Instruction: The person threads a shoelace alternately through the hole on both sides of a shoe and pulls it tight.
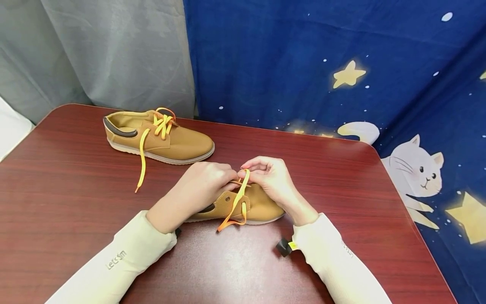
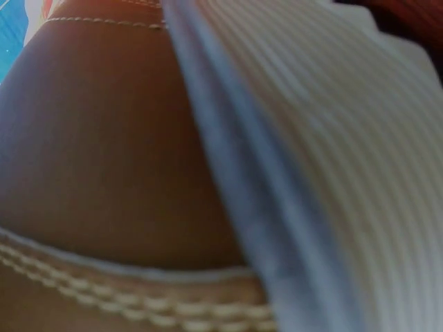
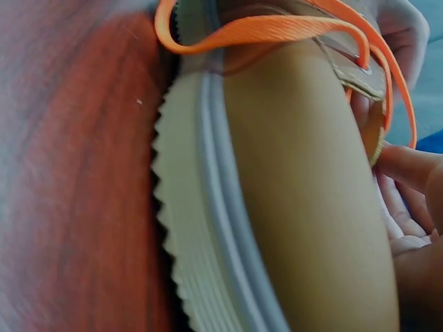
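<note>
A tan lace-up shoe (image 1: 262,207) lies under both hands, its toe to the right in the head view. Its yellow-orange shoelace (image 1: 239,196) comes out of a front eyelet, loops over the near side and runs up to the fingers. My left hand (image 1: 206,183) bends over the shoe's opening and grips around the tongue and far eyelet flap, its fingertips partly hidden. At the far flap, my right hand (image 1: 271,179) pinches the shoelace between thumb and finger. The right wrist view shows the right hand's fingers (image 3: 408,183) beside the flap's edge. The left wrist view holds mostly the shoe's side (image 2: 111,138), close and blurred.
A matching tan shoe (image 1: 190,143) with crossed yellow laces stands further back on the left, one lace end (image 1: 142,169) trailing onto the dark red table (image 1: 68,202). Behind the table hang a grey curtain (image 1: 133,55) and a blue curtain (image 1: 265,63).
</note>
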Tool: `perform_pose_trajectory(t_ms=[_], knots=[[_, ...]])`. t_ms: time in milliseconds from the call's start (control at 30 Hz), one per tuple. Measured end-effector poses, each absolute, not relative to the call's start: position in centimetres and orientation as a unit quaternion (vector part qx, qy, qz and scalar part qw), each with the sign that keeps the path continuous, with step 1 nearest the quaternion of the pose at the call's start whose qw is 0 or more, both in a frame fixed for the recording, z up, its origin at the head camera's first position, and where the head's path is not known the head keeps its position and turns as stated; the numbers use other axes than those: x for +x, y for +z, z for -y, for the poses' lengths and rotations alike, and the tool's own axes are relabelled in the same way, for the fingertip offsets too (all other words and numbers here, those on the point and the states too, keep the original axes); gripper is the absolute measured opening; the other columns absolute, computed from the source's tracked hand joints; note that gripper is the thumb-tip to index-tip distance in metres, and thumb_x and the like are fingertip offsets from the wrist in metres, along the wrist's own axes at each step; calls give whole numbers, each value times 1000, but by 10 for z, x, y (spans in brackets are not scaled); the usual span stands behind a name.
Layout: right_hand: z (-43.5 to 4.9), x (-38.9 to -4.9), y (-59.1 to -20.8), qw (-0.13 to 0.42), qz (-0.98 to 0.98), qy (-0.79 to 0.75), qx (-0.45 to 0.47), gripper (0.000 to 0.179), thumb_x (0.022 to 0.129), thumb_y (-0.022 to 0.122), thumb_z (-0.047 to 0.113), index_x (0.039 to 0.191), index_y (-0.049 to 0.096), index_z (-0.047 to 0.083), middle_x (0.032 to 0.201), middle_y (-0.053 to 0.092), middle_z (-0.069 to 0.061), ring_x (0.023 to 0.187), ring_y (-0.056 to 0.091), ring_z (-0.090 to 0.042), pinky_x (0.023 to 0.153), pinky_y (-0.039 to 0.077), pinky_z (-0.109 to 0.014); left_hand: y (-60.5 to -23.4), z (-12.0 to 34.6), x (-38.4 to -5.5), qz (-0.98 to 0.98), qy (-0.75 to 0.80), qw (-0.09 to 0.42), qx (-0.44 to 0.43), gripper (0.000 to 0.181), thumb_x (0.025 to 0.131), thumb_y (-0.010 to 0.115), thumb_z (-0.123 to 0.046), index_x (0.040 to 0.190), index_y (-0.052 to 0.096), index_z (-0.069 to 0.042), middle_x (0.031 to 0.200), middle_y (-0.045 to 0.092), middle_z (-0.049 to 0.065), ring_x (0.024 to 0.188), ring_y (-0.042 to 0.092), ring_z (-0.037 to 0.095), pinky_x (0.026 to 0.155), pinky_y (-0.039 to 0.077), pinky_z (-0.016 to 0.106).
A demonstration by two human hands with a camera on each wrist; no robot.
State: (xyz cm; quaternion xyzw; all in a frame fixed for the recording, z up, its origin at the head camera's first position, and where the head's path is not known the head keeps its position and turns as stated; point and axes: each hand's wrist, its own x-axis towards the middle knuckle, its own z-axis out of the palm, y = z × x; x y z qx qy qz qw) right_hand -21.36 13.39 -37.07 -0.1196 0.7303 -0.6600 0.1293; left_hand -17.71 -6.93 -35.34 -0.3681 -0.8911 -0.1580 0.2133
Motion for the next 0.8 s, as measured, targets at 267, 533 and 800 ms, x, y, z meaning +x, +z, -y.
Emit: perform_pose_trajectory(t_ms=[267,533,800], knots=[[-131,-213,-374,122,-710,-685,-112,30,84,77,-1,108,66,-14,84,78,-3,75,74,-7,71,60,-24,-353,69,-176,897,-158,222,-348,11,85,80,-24,82,73,-17,71,66,-6,65,67,16,58,51,34],[-132,-213,-376,127,-705,-687,-123,30,84,79,1,108,66,-13,84,78,-3,78,75,-8,73,59,-23,-353,69,-176,897,-145,232,-347,14,84,81,-26,78,71,-16,68,64,-4,63,67,18,56,50,34],[-132,-212,-375,114,-725,-665,-136,24,83,79,1,102,69,-10,77,76,5,74,73,-7,69,57,-21,-348,65,-174,927,-177,199,-264,31,73,90,-31,78,64,-15,72,62,-4,66,61,17,57,48,33]])
